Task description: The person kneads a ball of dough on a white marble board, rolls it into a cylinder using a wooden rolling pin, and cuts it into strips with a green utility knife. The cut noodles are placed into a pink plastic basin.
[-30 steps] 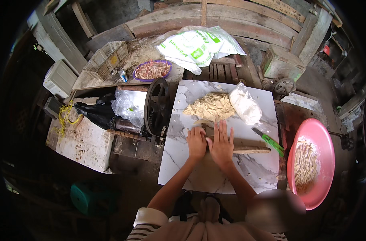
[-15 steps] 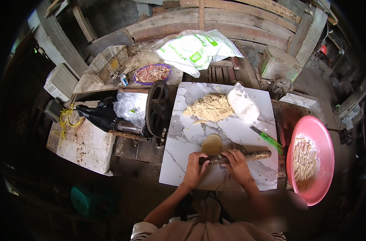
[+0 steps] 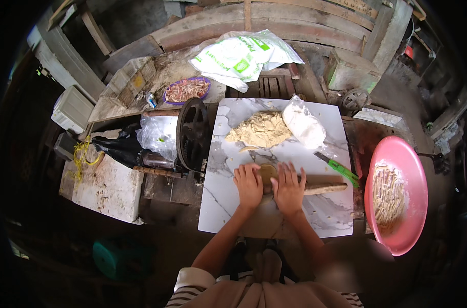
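Note:
My left hand [image 3: 247, 187] and my right hand [image 3: 288, 190] lie palm-down over a wooden rolling pin [image 3: 325, 187], both open with fingers stretched forward. Under and just beyond the pin is a flattened round of dough [image 3: 267, 172]; its near part is hidden by hands and pin. Farther back on the marbled board [image 3: 218, 210] are a lumpy pile of pale dough [image 3: 257, 128], a thin loose dough piece and a plastic bag of white powder [image 3: 305, 123]. A green-handled knife [image 3: 341, 169] lies at the board's right, its blade pointing back toward the bag.
A pink basin [image 3: 413, 195] with floury strips stands right of the board. A machine's black wheel [image 3: 202, 128], black and clear plastic bags are on the left. Behind are a purple tray [image 3: 207, 87], crate [image 3: 131, 77] and white sack [image 3: 223, 56]. A teal stool [image 3: 107, 259] stands lower left.
Between one second and half a second ago the pin came toward me with fingers curled over it. Since then it has rolled away from me, and my fingers have stretched out again.

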